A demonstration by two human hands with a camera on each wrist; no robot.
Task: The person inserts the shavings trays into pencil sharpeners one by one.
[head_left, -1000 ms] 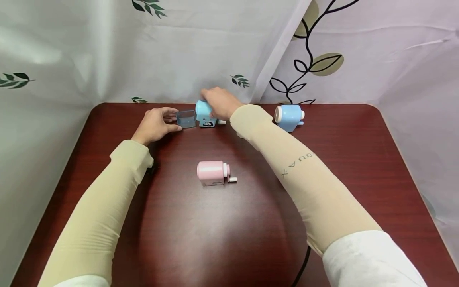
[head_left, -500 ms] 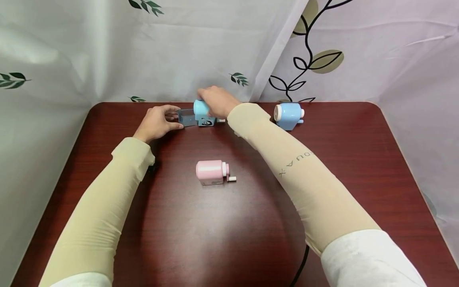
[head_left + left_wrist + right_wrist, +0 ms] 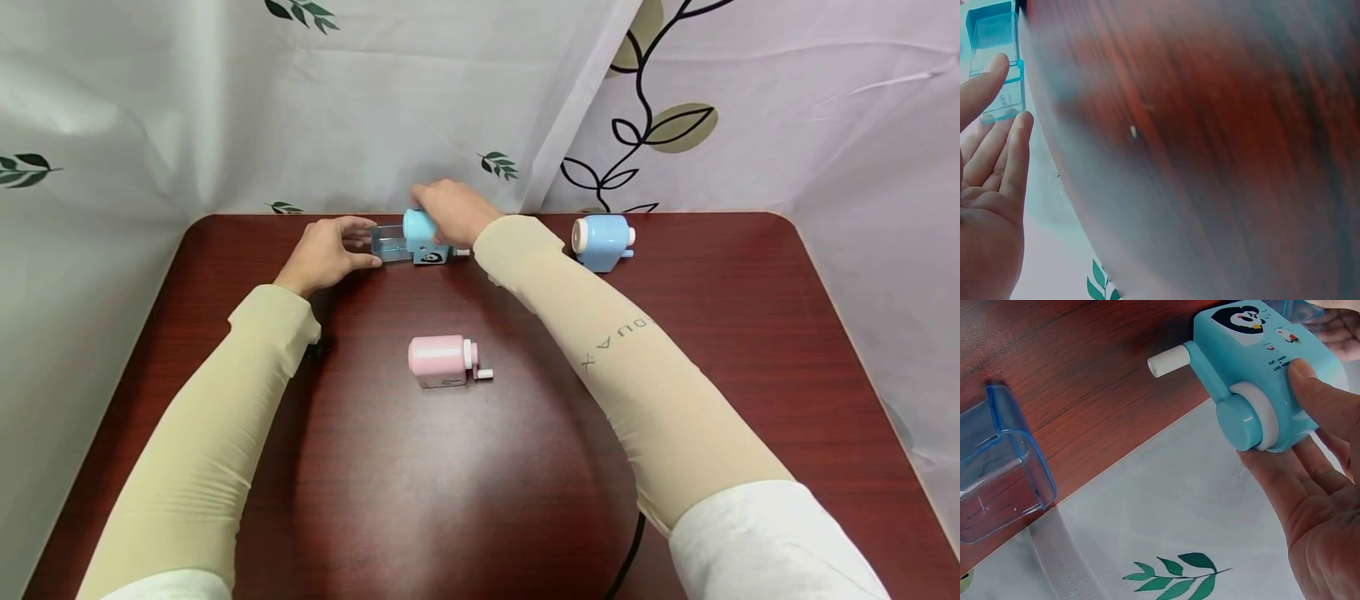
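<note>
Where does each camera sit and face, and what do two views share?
Head: on the head, facing forward and down at the table, turquoise sharpener, pink sharpener and blue sharpener; left hand, right hand and both sleeves show.
Left wrist: on the left wrist, looking along that hand at a clear drawer; only the left hand shows.
Right wrist: on the right wrist, looking at the turquoise sharpener in the right hand; part of the left hand shows.
Head and right wrist share the turquoise sharpener and both hands.
</note>
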